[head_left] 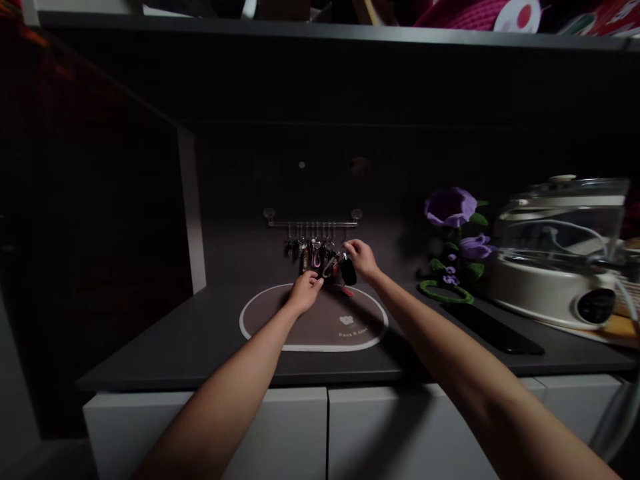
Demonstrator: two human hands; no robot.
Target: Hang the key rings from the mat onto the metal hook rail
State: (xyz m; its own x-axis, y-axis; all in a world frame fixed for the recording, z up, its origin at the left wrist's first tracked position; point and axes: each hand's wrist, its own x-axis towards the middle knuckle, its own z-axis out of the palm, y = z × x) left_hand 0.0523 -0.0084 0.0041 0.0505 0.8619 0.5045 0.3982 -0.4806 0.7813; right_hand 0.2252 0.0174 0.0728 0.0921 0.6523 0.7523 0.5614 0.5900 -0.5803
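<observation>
A rack with a clear rail (313, 225) is fixed to the dark back wall, and several bunches of keys (316, 253) hang from its hooks. My right hand (363, 258) is at the rack's right end, fingers pinched at the top of a key ring with a black fob (349, 272). Lower and to the left, my left hand (306, 292) has its fingers curled in at the bottom of the hanging bunches; what they grip is too small to make out. Below lies a brown oval mat (295, 330) with a white edge. A small red item (347, 291) shows at its back edge.
Purple artificial flowers (451, 208) with a green ring base (445, 293) stand on the right. Beside them are a flat black slab (493, 328) and a white appliance (540, 287) with a clear cover. A loaded shelf (300, 25) runs overhead. The dark counter (165, 347) ends above white cabinets.
</observation>
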